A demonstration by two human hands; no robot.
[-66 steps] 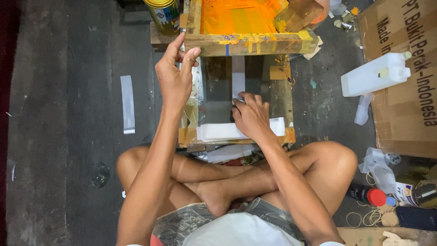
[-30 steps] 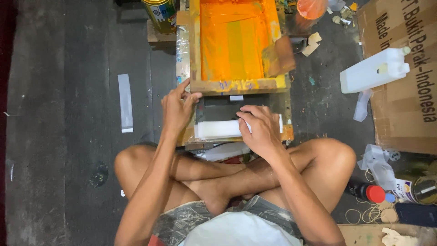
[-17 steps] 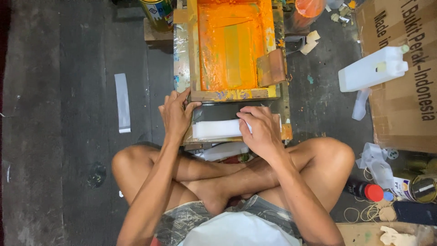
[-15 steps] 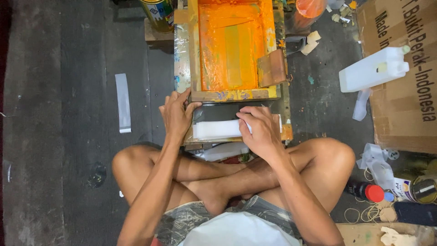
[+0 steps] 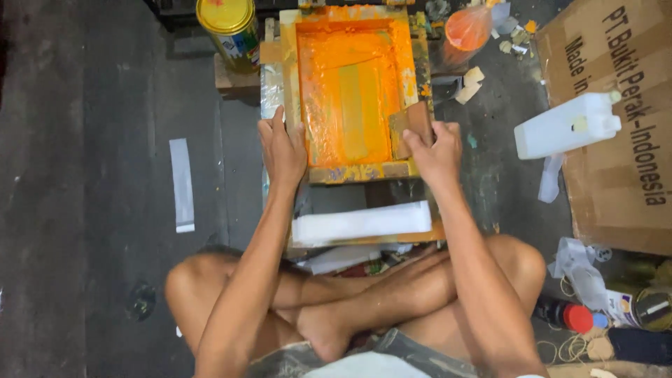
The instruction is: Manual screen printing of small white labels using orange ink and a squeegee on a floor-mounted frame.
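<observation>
I sit cross-legged on the floor before a wooden printing frame (image 5: 287, 63) whose screen is coated in orange ink. The frame lies flat on its low stand. My left hand (image 5: 281, 145) presses on the frame's left rail near the front corner. My right hand (image 5: 434, 148) grips the brown squeegee (image 5: 413, 126) that rests inside the frame at its right front. A stack of white strips (image 5: 360, 222) lies on the board just in front of the frame, above my legs.
A yellow tin can (image 5: 227, 28) stands at the back left, an orange-stained cup (image 5: 467, 28) at the back right. A white plastic jerrycan (image 5: 567, 126) and a cardboard box (image 5: 623, 119) sit to the right. A white strip (image 5: 182, 183) lies on the floor at left. A red-capped bottle (image 5: 568, 315) is by my right knee.
The frame has come down from tilted-up to flat. My left hand slid up onto its left rail. My right hand left the white strips and took hold of the squeegee.
</observation>
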